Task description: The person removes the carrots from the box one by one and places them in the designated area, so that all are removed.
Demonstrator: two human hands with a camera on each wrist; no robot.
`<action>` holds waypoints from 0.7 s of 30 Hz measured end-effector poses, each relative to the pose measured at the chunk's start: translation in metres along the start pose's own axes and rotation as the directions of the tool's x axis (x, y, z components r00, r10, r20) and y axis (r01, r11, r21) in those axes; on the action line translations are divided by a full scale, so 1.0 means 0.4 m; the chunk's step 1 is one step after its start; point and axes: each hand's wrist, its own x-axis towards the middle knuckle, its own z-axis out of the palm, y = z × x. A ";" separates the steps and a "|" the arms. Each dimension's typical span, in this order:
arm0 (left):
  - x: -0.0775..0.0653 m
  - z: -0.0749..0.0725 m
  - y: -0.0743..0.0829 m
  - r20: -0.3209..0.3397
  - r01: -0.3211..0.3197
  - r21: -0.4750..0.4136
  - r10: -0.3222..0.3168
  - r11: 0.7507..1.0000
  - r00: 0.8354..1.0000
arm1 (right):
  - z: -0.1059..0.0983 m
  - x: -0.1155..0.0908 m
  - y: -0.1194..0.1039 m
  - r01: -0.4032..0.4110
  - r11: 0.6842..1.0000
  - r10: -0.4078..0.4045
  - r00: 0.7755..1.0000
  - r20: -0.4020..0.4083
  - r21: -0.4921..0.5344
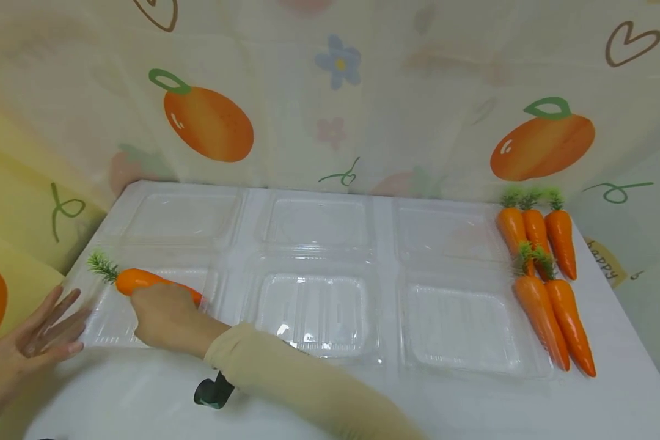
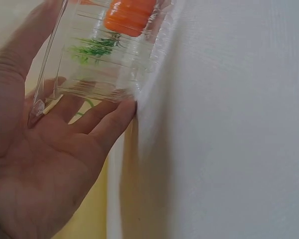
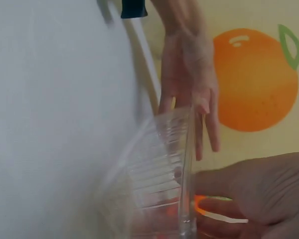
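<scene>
An orange toy carrot (image 1: 137, 280) with feathery green leaves lies across the front left clear plastic container (image 1: 107, 333), its leafy end pointing left. My right hand (image 1: 167, 315) grips it from above with curled fingers, hiding part of the root. At the left edge of that container, my left hand (image 1: 30, 357) spreads its fingers, thumb towards the front. In the left wrist view its fingertips touch the ribbed container wall (image 2: 102, 87), and the carrot (image 2: 129, 20) shows through the plastic. The right wrist view has my right hand (image 3: 259, 194) at the container's rim.
Hinged clear containers stand in a row, including a middle one (image 1: 313, 311) and a right one (image 1: 467, 327), lids laid back. Several carrots (image 1: 572, 324) lie at the right. A black object (image 1: 213, 391) is near my right wrist. A printed cloth (image 1: 418, 122) hangs behind the table.
</scene>
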 end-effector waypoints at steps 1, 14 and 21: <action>0.000 0.003 0.001 0.001 -0.001 -0.004 0.001 1.000 1.000 | 0.004 0.001 0.000 -0.014 1.000 0.014 1.000 -0.024 -0.015; 0.009 0.007 -0.005 -0.014 -0.035 -0.051 0.034 0.998 0.999 | 0.008 0.013 0.032 -0.065 0.997 0.060 0.993 -0.099 -0.044; 0.004 -0.011 -0.020 -0.069 0.045 0.034 -0.043 0.998 0.997 | 0.016 0.028 0.033 -0.085 0.995 0.083 0.996 -0.026 -0.050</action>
